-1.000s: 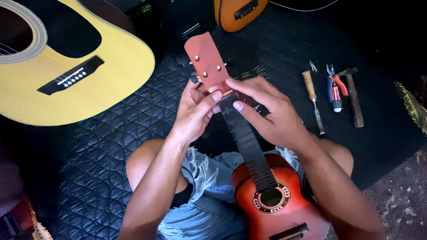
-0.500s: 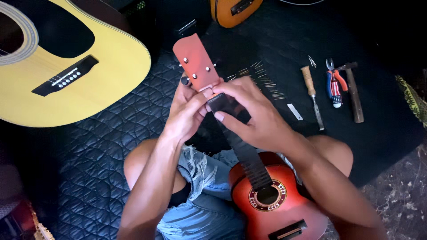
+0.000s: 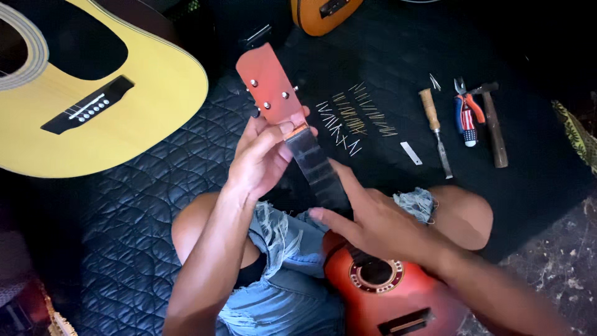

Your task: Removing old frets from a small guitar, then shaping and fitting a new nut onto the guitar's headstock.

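Gripping small red guitar (image 3: 379,280) neck, L hand (image 3: 261,155).

A dark quilted mat (image 3: 143,205) covers most of the floor, its stitched diamond pattern catching soft light from above. At the lower right, bare speckled stone floor (image 3: 559,274) shows beyond the mat's edge. The upper corners fall into deep shadow.

Likely a guitar repair workshop: hammer (image 3: 493,124), pliers (image 3: 466,112), yellow guitar (image 3: 93,93), fret wires (image 3: 354,118).
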